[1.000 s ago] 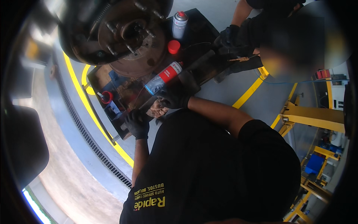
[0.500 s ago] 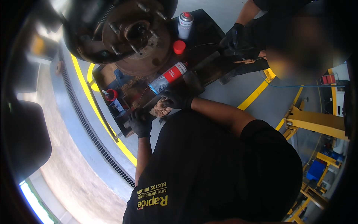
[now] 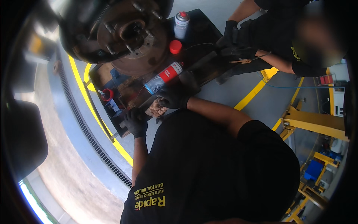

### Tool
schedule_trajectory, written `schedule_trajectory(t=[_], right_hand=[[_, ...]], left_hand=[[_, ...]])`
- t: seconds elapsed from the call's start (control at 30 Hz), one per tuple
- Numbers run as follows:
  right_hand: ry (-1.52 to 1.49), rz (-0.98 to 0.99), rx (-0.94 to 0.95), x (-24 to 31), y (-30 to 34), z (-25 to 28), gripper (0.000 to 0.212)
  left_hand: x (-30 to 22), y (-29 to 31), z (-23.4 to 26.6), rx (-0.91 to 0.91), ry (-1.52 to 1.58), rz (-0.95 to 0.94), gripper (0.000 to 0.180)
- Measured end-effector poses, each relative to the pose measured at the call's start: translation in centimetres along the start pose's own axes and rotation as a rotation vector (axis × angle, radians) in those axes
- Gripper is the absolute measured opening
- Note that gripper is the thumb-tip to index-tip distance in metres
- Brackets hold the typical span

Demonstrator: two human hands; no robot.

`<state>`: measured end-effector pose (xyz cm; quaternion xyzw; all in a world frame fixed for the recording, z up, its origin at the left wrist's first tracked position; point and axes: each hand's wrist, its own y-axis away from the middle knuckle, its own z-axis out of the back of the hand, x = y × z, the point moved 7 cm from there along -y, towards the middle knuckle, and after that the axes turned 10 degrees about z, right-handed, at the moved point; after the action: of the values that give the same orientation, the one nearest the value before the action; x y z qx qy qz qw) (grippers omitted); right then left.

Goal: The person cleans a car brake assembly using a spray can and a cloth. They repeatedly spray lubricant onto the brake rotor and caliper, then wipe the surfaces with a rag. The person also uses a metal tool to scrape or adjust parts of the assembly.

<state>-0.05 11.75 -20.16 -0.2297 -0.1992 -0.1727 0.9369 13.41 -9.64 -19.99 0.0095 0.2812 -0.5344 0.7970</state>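
My black-gloved right hand (image 3: 173, 98) has its fingers closed on a crumpled tan rag (image 3: 156, 108), just below a lying spray can (image 3: 165, 77) with a red and blue label. My left hand (image 3: 135, 121), gloved too, is curled at the near edge of a dark tray (image 3: 205, 23); what its fingers hold, if anything, is too dark to make out. Beyond them is a wheel hub (image 3: 130, 33) with several studs. A second spray can (image 3: 181, 26) stands upright behind a loose red cap (image 3: 175, 47).
At the tray's left lies a red-topped container (image 3: 107, 95). A co-worker's gloved hand (image 3: 231, 33) is at the right, near a thin brownish tool (image 3: 240, 61). A yellow steel arm (image 3: 315, 122) stands farther right; a floor drain (image 3: 89, 134) runs along the left.
The whole view has shifted slightly, so things appear a little farther left. The co-worker's lower forearm shows more fully now. My two hands keep nearly the same pose by the rag.
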Motion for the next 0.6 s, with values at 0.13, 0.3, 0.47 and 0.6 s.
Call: schedule_trajectory(t=[0.13, 0.3, 0.47, 0.6], right_hand=[[-0.007, 0.006, -0.002, 0.2, -0.1, 0.1, 0.042], [-0.018, -0.026, 0.044, -0.2, 0.1, -0.8, 0.045], [0.005, 0.007, -0.011, -0.3, 0.3, -0.9, 0.046], [-0.011, -0.022, 0.011, -0.7, 0.4, -1.6, 0.046]], left_hand=[[-0.1, 0.0, 0.1, -0.033, 0.011, -0.032, 0.020], [0.0, 0.1, 0.0, -0.028, 0.009, -0.039, 0.020], [0.1, 0.1, -0.1, -0.024, 0.011, -0.023, 0.020], [0.3, 0.1, -0.2, -0.005, 0.020, -0.006, 0.021]])
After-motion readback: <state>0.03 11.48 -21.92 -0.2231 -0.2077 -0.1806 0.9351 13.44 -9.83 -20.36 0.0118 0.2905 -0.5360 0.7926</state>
